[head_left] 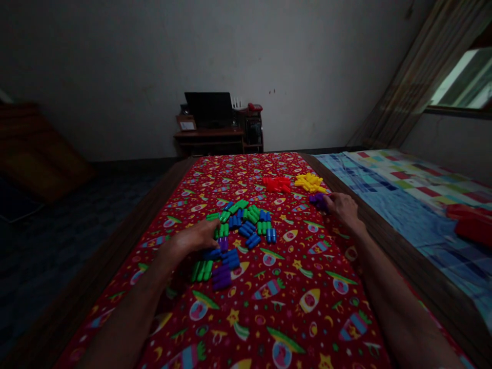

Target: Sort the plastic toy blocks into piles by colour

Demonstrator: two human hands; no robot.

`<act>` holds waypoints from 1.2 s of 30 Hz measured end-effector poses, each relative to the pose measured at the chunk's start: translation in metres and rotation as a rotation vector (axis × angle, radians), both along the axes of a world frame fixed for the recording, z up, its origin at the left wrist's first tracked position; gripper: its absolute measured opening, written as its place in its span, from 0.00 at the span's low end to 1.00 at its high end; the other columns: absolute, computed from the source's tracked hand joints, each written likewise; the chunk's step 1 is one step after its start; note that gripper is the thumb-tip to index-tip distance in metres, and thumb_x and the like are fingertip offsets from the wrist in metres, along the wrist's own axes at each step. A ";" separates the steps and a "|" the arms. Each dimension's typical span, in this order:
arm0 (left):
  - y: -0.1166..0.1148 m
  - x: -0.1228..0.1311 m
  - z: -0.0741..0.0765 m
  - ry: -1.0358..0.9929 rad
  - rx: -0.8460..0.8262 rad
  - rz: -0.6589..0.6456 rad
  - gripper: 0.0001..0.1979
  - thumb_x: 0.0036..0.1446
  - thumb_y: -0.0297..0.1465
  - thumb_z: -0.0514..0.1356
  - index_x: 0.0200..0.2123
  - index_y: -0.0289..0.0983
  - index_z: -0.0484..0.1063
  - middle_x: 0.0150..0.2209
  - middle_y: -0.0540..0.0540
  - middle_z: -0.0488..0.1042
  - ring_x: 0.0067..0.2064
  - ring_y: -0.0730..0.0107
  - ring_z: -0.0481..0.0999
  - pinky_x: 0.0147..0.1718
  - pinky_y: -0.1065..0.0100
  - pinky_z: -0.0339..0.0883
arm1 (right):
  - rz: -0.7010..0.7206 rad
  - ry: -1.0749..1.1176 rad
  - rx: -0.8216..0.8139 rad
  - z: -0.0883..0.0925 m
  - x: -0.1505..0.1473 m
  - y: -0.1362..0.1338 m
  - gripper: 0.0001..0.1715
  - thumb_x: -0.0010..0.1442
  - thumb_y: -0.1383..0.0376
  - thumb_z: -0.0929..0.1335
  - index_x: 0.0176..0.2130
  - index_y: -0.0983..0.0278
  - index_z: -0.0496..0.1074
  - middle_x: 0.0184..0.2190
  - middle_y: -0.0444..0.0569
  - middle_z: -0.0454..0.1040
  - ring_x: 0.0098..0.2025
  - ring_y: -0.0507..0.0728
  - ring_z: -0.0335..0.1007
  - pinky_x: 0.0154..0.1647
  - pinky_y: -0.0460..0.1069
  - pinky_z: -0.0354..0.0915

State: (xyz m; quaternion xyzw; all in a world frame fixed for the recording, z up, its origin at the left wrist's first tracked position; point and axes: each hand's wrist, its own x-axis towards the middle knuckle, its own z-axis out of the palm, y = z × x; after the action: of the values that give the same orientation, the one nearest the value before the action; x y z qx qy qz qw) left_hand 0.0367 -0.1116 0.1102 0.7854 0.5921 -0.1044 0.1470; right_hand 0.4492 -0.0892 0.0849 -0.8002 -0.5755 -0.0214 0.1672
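My left hand [198,236] reaches into a loose heap of ribbed plastic toy blocks. Its thumb and fingers curl in at a purple block [223,244], which shows just past the fingertips. Around it lie green blocks [202,270], blue blocks [230,259] and another purple block [222,277]. My right hand [344,207] is farther off, near the right table edge. Its fingers are bent down onto a small cluster of purple blocks [318,200], and the fingertips are partly hidden. Just beyond that cluster is a pile of yellow blocks [309,182], with red blocks [277,184] to its left.
A red patterned cloth [292,297] covers the long wooden table [426,277]. Along the right side is a bed with a blue checked cover [380,189]. Against the far wall, a desk [215,134] carries a dark monitor [209,108]. A wooden cabinet [38,146] stands left.
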 end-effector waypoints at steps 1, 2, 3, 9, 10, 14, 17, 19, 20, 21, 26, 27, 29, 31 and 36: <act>0.000 0.000 0.000 -0.011 -0.007 -0.002 0.20 0.46 0.31 0.62 0.45 0.36 0.69 0.41 0.43 0.77 0.41 0.61 0.76 0.34 0.70 0.66 | -0.004 -0.008 0.009 0.001 -0.001 0.000 0.26 0.65 0.53 0.60 0.47 0.65 0.77 0.43 0.62 0.77 0.47 0.65 0.72 0.44 0.55 0.64; 0.001 -0.001 -0.001 -0.025 -0.016 -0.004 0.22 0.46 0.31 0.62 0.47 0.36 0.69 0.41 0.43 0.76 0.41 0.61 0.76 0.34 0.71 0.66 | -0.011 -0.016 0.020 0.002 -0.002 0.001 0.26 0.65 0.53 0.60 0.46 0.65 0.77 0.42 0.62 0.77 0.46 0.65 0.72 0.44 0.55 0.64; 0.002 -0.002 -0.002 -0.037 -0.024 -0.005 0.24 0.45 0.32 0.62 0.49 0.36 0.68 0.40 0.44 0.77 0.41 0.61 0.76 0.34 0.71 0.66 | -0.021 -0.025 0.033 0.004 -0.002 0.001 0.25 0.65 0.53 0.60 0.45 0.65 0.77 0.41 0.62 0.77 0.45 0.65 0.72 0.43 0.55 0.64; 0.009 -0.007 -0.014 -0.056 -0.042 -0.027 0.32 0.44 0.32 0.61 0.56 0.39 0.64 0.33 0.50 0.76 0.36 0.63 0.77 0.33 0.70 0.67 | -0.032 -0.060 0.176 0.023 -0.002 -0.002 0.22 0.65 0.57 0.59 0.39 0.64 0.77 0.36 0.58 0.78 0.41 0.62 0.73 0.39 0.51 0.61; 0.009 -0.006 -0.015 -0.050 -0.037 -0.029 0.32 0.44 0.31 0.61 0.56 0.39 0.64 0.33 0.49 0.76 0.36 0.63 0.77 0.33 0.70 0.67 | -0.036 -0.064 0.209 0.027 -0.001 -0.003 0.22 0.65 0.57 0.59 0.39 0.64 0.77 0.35 0.58 0.78 0.40 0.62 0.73 0.38 0.51 0.60; 0.007 -0.007 -0.012 -0.082 -0.052 -0.046 0.34 0.43 0.32 0.61 0.57 0.37 0.63 0.32 0.50 0.76 0.34 0.62 0.76 0.32 0.70 0.67 | -0.037 -0.080 0.318 0.041 -0.002 -0.009 0.22 0.65 0.58 0.59 0.35 0.65 0.77 0.33 0.58 0.78 0.36 0.61 0.72 0.33 0.50 0.56; 0.008 -0.011 -0.010 -0.136 -0.081 -0.051 0.32 0.45 0.33 0.59 0.56 0.37 0.63 0.29 0.51 0.75 0.33 0.63 0.75 0.32 0.69 0.66 | -0.006 -0.091 0.368 0.047 -0.008 -0.011 0.21 0.65 0.58 0.59 0.34 0.65 0.77 0.31 0.56 0.78 0.34 0.59 0.71 0.32 0.49 0.54; 0.007 -0.010 -0.011 -0.130 -0.099 -0.049 0.28 0.45 0.36 0.60 0.53 0.38 0.66 0.30 0.51 0.75 0.33 0.63 0.75 0.32 0.69 0.66 | 0.021 -0.091 0.372 0.048 -0.012 -0.012 0.21 0.64 0.58 0.59 0.34 0.64 0.77 0.31 0.55 0.78 0.33 0.58 0.71 0.32 0.49 0.54; 0.006 -0.009 -0.012 -0.106 -0.093 -0.047 0.26 0.45 0.37 0.61 0.50 0.39 0.68 0.32 0.50 0.75 0.34 0.63 0.75 0.32 0.69 0.66 | 0.032 -0.089 0.365 0.048 -0.014 -0.012 0.20 0.64 0.58 0.60 0.35 0.64 0.77 0.31 0.55 0.78 0.33 0.58 0.71 0.32 0.48 0.54; 0.003 -0.006 -0.014 -0.072 -0.073 -0.044 0.23 0.45 0.37 0.62 0.46 0.40 0.69 0.33 0.50 0.75 0.36 0.62 0.76 0.33 0.69 0.66 | 0.042 -0.086 0.353 0.048 -0.016 -0.012 0.20 0.65 0.58 0.60 0.35 0.64 0.77 0.31 0.55 0.78 0.33 0.58 0.71 0.32 0.48 0.54; -0.009 0.016 -0.023 -0.070 0.051 -0.190 0.18 0.49 0.30 0.59 0.46 0.41 0.70 0.41 0.45 0.76 0.44 0.60 0.75 0.41 0.67 0.66 | 0.089 -0.084 0.277 0.047 -0.030 -0.014 0.21 0.65 0.59 0.59 0.36 0.64 0.77 0.32 0.54 0.79 0.33 0.56 0.71 0.31 0.47 0.54; -0.009 0.020 -0.024 -0.099 0.056 -0.231 0.18 0.50 0.31 0.58 0.46 0.41 0.71 0.42 0.44 0.76 0.45 0.59 0.75 0.42 0.66 0.66 | 0.119 -0.087 0.259 0.045 -0.036 -0.014 0.21 0.65 0.59 0.59 0.35 0.64 0.77 0.31 0.54 0.79 0.32 0.56 0.71 0.31 0.47 0.54; -0.008 0.026 -0.024 -0.153 0.083 -0.259 0.16 0.51 0.35 0.58 0.44 0.39 0.72 0.42 0.43 0.76 0.44 0.58 0.75 0.43 0.65 0.66 | 0.239 -0.081 0.217 0.037 -0.052 -0.016 0.21 0.66 0.60 0.59 0.35 0.65 0.77 0.30 0.54 0.78 0.31 0.55 0.71 0.30 0.47 0.55; -0.005 0.030 -0.022 -0.232 0.151 -0.200 0.16 0.53 0.39 0.57 0.42 0.38 0.73 0.41 0.42 0.77 0.42 0.58 0.75 0.43 0.64 0.67 | 0.448 -0.038 0.169 0.023 -0.074 -0.020 0.20 0.66 0.60 0.59 0.36 0.65 0.76 0.29 0.53 0.78 0.30 0.55 0.70 0.30 0.46 0.56; -0.002 0.046 -0.020 -0.616 0.063 -0.001 0.27 0.52 0.50 0.55 0.47 0.37 0.71 0.41 0.43 0.78 0.40 0.58 0.77 0.40 0.64 0.70 | 1.047 0.124 0.209 -0.019 -0.139 -0.039 0.21 0.65 0.61 0.63 0.56 0.63 0.67 0.40 0.53 0.77 0.39 0.55 0.71 0.36 0.47 0.61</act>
State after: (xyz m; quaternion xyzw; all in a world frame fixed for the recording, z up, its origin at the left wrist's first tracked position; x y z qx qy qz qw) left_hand 0.0825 -0.1140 0.0907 0.7846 0.5220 0.1570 0.2953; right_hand 0.3105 -0.1285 0.0658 -0.3849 -0.8815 0.0550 0.2679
